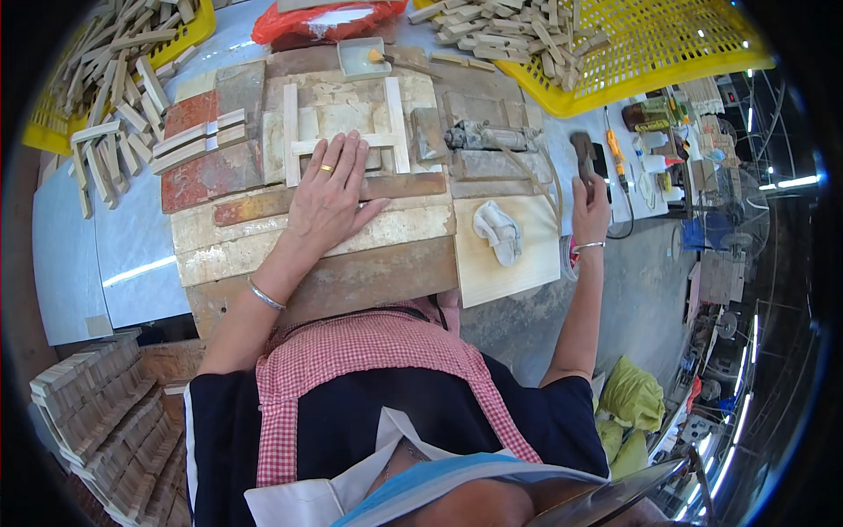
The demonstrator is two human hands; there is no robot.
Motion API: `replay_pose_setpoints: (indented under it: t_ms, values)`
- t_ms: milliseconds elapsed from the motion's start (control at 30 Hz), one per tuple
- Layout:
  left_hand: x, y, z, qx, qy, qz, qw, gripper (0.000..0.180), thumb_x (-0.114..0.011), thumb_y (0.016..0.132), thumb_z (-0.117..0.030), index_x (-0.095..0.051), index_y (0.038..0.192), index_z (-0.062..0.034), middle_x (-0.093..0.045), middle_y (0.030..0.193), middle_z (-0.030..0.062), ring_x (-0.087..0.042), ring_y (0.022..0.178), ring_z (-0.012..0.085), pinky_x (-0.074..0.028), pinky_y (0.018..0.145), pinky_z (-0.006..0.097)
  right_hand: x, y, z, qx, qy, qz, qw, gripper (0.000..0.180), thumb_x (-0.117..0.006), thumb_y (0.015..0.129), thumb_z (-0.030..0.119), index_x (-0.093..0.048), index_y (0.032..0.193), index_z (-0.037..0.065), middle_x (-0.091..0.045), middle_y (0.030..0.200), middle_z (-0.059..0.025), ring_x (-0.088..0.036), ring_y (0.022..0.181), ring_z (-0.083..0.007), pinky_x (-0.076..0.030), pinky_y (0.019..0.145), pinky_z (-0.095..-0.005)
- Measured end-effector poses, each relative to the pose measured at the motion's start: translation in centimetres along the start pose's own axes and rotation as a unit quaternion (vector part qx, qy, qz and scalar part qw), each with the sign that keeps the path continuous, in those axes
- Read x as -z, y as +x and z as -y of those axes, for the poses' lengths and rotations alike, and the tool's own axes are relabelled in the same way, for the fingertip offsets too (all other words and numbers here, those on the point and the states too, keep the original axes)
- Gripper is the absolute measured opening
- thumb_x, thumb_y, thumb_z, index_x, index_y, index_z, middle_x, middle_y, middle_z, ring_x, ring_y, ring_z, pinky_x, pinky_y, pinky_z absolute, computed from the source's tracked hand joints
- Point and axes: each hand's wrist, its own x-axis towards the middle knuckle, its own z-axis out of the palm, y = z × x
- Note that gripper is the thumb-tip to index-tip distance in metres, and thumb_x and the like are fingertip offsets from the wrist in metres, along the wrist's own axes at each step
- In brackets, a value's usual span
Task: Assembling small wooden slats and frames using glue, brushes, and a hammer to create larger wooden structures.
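Note:
My left hand (329, 195) lies flat, fingers spread, on a frame of pale wooden strips (391, 139) laid out on a stained work board (351, 237). A ring shows on one finger and a bangle on the wrist. My right hand (590, 202) reaches out to the right over the table's edge and is closed around the handle of a dark brown tool (582, 151). A metal pneumatic tool with a hose (487, 136) lies just right of the frame. A white rag (497, 230) rests on a pale board (518, 263) between my two hands.
Yellow baskets of short wooden sticks stand at the top right (667, 53) and top left (189, 31), with loose sticks (114, 123) spilled at the left. A small glue tray (362, 60) with a brush sits at the back. Stacked wood pieces (97, 413) stand lower left. Small tools (654, 145) crowd the right.

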Motion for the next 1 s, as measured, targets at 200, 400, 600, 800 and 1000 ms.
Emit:
replay_pose_setpoints:
  t_ms: [200,400,600,800,1000]
  values:
    - [-0.5,0.0,0.2,0.005,0.000,0.005,1.000,0.077,-0.061,0.081,-0.048,-0.045,0.129,0.0097,-0.046,0.132,0.0235,-0.044,0.124,0.0353,-0.032,0.107,0.046,-2.6,-2.0,11.4,0.227,0.068,0.008,0.972,0.029,-0.055,0.092,0.015,-0.055,0.118,0.001,-0.063,0.098,-0.0217,-0.063,0.087,-0.0365,-0.050,0.072,-0.0393]
    - [-0.2,0.2,0.1,-0.004,0.001,0.008,1.000,0.076,-0.061,0.081,-0.048,-0.045,0.128,0.0102,-0.047,0.131,0.0236,-0.044,0.123,0.0351,-0.032,0.107,0.046,-8.9,-4.5,12.5,0.316,0.079,0.021,0.945,0.032,-0.057,0.092,0.014,-0.055,0.120,-0.002,-0.064,0.102,-0.0228,-0.066,0.090,-0.0334,-0.051,0.077,-0.0386]
    - [-0.2,-0.2,0.2,0.012,-0.015,0.018,1.000,0.076,-0.063,0.081,-0.044,-0.042,0.131,0.0083,-0.043,0.136,0.0224,-0.042,0.126,0.0356,-0.031,0.108,0.045,-7.0,-4.0,14.8,0.248,0.140,0.045,0.958,0.036,-0.055,0.090,0.015,-0.050,0.122,-0.003,-0.062,0.092,-0.0238,-0.062,0.082,-0.0393,-0.050,0.068,-0.0443]
    - [-0.3,-0.3,0.0,0.019,-0.021,0.022,0.999,0.075,-0.062,0.081,-0.044,-0.042,0.131,0.0088,-0.042,0.136,0.0228,-0.040,0.128,0.0356,-0.030,0.109,0.045,-10.4,-5.3,13.3,0.262,0.083,0.114,0.955,0.035,-0.057,0.090,0.011,-0.052,0.122,-0.003,-0.063,0.097,-0.0247,-0.063,0.083,-0.0403,-0.051,0.070,-0.0410]
    - [-0.5,-0.8,-0.3,0.029,-0.048,0.007,0.998,0.076,-0.065,0.080,-0.040,-0.040,0.131,0.0115,-0.041,0.135,0.0251,-0.037,0.130,0.0370,-0.030,0.109,0.045,-8.7,-3.8,18.8,0.305,0.156,0.111,0.933,0.030,-0.056,0.089,0.010,-0.054,0.116,-0.001,-0.063,0.088,-0.0227,-0.062,0.078,-0.0385,-0.051,0.065,-0.0420]
